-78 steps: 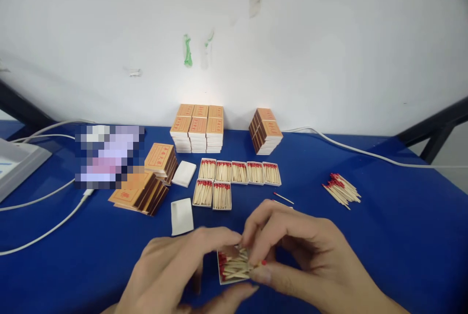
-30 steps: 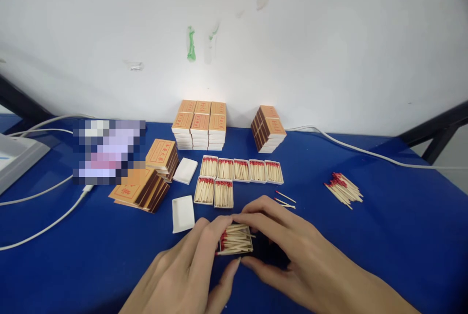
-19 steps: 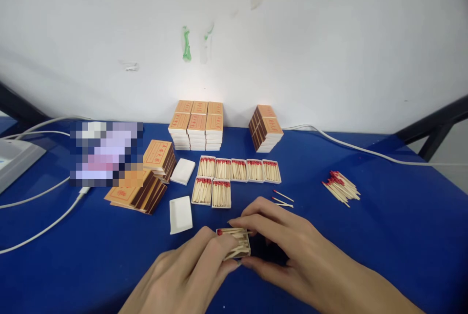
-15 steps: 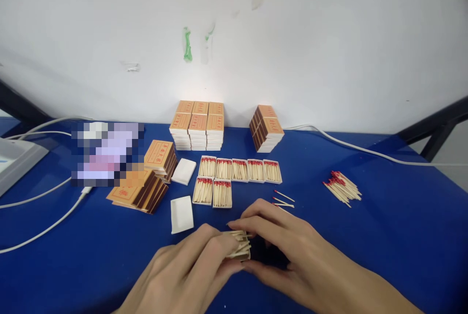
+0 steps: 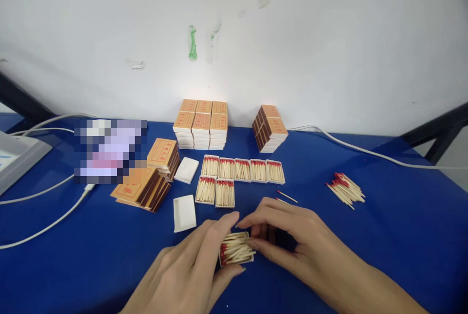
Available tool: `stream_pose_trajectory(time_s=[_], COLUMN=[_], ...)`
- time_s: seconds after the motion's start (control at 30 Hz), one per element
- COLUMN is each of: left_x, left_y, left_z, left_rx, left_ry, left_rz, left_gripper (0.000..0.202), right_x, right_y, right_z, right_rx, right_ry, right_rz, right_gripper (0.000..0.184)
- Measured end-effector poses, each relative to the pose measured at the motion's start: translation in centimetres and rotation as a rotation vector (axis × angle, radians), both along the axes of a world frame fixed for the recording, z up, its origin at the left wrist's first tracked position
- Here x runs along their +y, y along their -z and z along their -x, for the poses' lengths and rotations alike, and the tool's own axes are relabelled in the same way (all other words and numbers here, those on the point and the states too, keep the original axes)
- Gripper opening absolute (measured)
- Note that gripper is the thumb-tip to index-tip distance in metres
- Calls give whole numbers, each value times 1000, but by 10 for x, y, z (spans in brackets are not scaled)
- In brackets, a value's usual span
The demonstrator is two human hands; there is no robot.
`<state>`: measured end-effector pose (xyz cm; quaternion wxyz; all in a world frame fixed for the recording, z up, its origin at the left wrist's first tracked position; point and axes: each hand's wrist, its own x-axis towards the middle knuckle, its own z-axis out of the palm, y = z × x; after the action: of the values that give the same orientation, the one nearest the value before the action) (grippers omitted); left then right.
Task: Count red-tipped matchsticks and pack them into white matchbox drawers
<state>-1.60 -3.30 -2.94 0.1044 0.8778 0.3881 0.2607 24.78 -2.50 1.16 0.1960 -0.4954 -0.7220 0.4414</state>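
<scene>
A white matchbox tray (image 5: 237, 261) filled with red-tipped matches (image 5: 236, 248) lies low in the middle of the head view. The matches point right, some crossing one another at a slant. My left hand (image 5: 186, 265) is around the tray's left end, thumb at the near side and index finger stretched along the far side. At the right end my right hand (image 5: 292, 236) has its fingers curled, with the thumb at the tray's far right corner against the match ends. Its other fingertips are partly hidden. Just beyond stand several filled trays (image 5: 224, 193) in two rows.
Two empty white trays (image 5: 185, 212) lie left of the filled ones. Flat orange covers (image 5: 135, 185) and matchbox stacks (image 5: 200, 124) stand farther back, another stack (image 5: 269, 127) to their right. Loose matches (image 5: 287, 196) lie beyond my right hand, a pile (image 5: 345, 189) farther right. Cables (image 5: 47, 241) run at left.
My left fingers have lifted off the top of the matches and spread, so the red heads now show. My right thumb has moved from the near side to the far right corner.
</scene>
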Motion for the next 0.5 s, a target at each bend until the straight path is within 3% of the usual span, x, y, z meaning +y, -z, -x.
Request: stream_pose_trajectory(time_s=[0.2, 0.3, 0.5], left_x=[1, 3, 3], left_y=[-1, -3, -4], left_z=[-3, -5, -3], left_rx=[-57, -98, -132], left_ry=[17, 26, 57], left_rz=[38, 60, 113], left_gripper=[44, 43, 44], right_x=[2, 4, 2], right_y=[1, -3, 0], right_z=[4, -1, -2], right_rx=[80, 102, 32], right_ry=[46, 69, -21], right_rz=[4, 84, 136], right_gripper=[5, 14, 13])
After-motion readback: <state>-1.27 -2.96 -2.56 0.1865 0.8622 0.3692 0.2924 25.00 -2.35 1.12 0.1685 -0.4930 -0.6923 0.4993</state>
